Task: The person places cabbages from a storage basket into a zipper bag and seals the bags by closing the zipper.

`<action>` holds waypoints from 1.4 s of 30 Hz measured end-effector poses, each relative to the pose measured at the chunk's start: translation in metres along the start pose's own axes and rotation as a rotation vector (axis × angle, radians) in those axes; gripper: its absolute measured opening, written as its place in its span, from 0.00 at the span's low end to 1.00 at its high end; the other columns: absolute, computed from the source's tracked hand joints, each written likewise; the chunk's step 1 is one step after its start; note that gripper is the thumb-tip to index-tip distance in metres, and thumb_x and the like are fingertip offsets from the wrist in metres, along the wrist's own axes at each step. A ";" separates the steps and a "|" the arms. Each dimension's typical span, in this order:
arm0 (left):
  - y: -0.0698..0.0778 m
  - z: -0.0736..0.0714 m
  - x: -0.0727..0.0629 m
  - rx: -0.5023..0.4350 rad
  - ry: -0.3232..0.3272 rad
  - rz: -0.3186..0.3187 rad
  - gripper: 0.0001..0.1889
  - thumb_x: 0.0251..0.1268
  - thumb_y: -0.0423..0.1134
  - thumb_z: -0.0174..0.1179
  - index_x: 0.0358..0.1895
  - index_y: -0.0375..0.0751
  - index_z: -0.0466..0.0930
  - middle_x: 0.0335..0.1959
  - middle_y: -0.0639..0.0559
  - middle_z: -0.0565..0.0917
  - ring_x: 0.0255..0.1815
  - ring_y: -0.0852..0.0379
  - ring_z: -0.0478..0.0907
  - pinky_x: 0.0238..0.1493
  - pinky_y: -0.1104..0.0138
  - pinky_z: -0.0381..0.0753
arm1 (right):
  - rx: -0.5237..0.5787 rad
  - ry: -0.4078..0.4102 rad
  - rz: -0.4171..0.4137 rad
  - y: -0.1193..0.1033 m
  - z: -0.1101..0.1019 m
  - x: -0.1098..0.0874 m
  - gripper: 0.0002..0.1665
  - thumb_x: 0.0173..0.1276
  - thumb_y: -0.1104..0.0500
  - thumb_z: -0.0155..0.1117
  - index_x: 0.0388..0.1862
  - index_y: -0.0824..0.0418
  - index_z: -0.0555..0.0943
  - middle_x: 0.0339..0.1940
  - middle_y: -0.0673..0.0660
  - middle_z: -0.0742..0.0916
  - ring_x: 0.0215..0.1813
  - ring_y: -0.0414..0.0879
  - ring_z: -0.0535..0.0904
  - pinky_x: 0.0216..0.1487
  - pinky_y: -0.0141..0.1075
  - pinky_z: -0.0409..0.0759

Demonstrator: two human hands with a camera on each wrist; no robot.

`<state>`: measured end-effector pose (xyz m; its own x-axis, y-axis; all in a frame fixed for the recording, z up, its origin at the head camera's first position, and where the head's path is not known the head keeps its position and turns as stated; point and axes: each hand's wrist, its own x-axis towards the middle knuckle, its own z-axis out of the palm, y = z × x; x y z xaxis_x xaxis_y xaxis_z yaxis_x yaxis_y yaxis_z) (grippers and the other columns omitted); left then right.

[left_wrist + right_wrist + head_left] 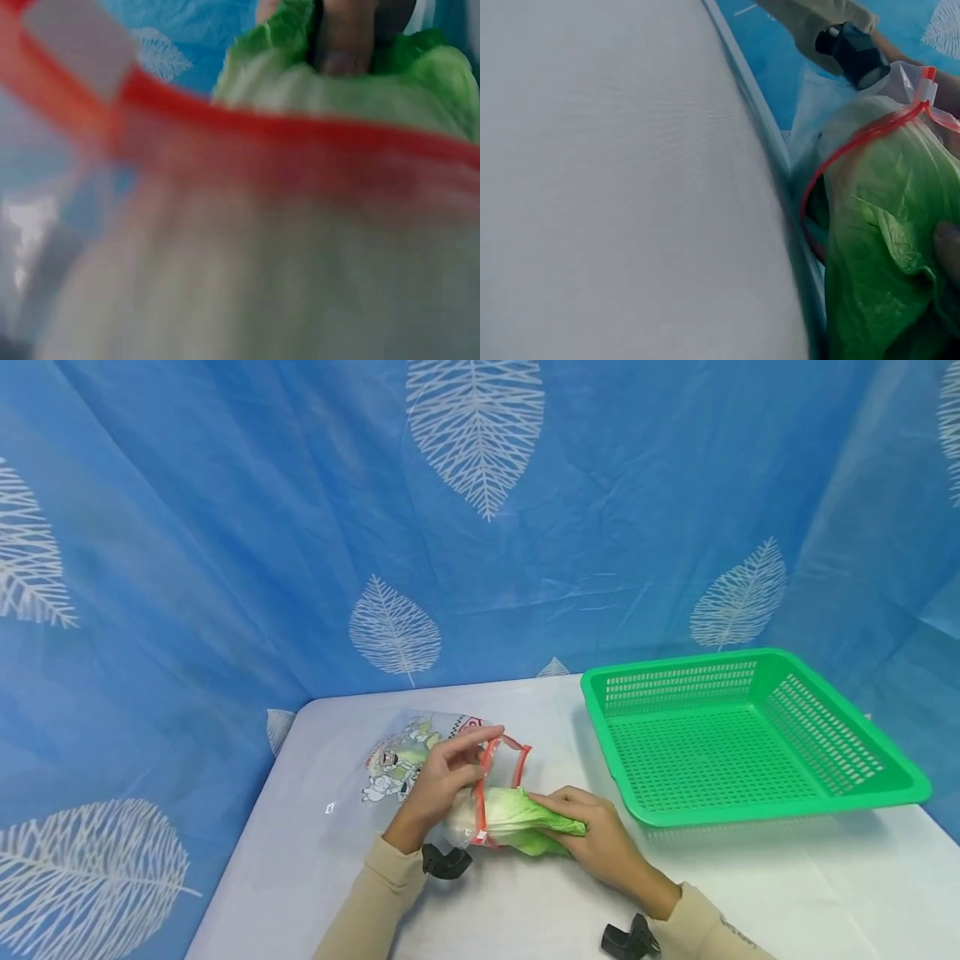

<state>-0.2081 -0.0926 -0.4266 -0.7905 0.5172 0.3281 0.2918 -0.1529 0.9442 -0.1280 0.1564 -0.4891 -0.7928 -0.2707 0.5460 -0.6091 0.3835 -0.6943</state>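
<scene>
A clear zip bag [390, 768] with cartoon print and a red zip edge lies on the table, its mouth facing right. My left hand [442, 777] holds the bag at this red edge, index finger stretched along it. A pale-and-green head of cabbage [517, 814] is partly inside the mouth, white base in the bag and leafy end outside. My right hand [592, 831] grips that leafy end. In the left wrist view the red zip edge [300, 127] crosses over the cabbage [300, 90]. The right wrist view shows the cabbage leaves [885, 247] with a thumb [949, 247] on them.
To the right stands a green perforated basket [720, 768] on the white table [525, 910]. More green shows through the bag's printed side. A blue leaf-patterned curtain [562, 527] hangs behind the table. Black wrist devices [446, 862] sit near both wrists.
</scene>
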 end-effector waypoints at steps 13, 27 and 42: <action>0.004 0.007 0.001 0.011 -0.010 0.025 0.29 0.61 0.19 0.50 0.68 0.28 0.75 0.65 0.36 0.75 0.33 0.56 0.68 0.29 0.69 0.72 | -0.122 0.139 0.046 -0.006 0.010 0.034 0.26 0.52 0.66 0.83 0.53 0.56 0.90 0.35 0.46 0.88 0.36 0.38 0.82 0.35 0.32 0.81; 0.005 0.007 0.001 0.001 -0.018 0.033 0.30 0.62 0.20 0.50 0.69 0.32 0.75 0.68 0.35 0.72 0.24 0.50 0.65 0.25 0.68 0.72 | -0.032 0.137 0.073 0.000 -0.004 0.034 0.25 0.55 0.67 0.81 0.54 0.58 0.90 0.38 0.47 0.88 0.39 0.40 0.82 0.38 0.27 0.78; 0.002 0.016 -0.001 -0.051 -0.040 0.082 0.29 0.57 0.18 0.47 0.67 0.22 0.73 0.64 0.29 0.73 0.31 0.59 0.70 0.27 0.72 0.74 | 0.056 -0.059 0.128 -0.009 -0.009 0.037 0.24 0.58 0.65 0.78 0.55 0.58 0.89 0.36 0.45 0.88 0.37 0.39 0.80 0.35 0.33 0.80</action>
<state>-0.1982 -0.0802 -0.4253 -0.7426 0.5347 0.4034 0.3255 -0.2383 0.9150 -0.1519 0.1511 -0.4587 -0.8628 -0.2746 0.4246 -0.5023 0.3687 -0.7822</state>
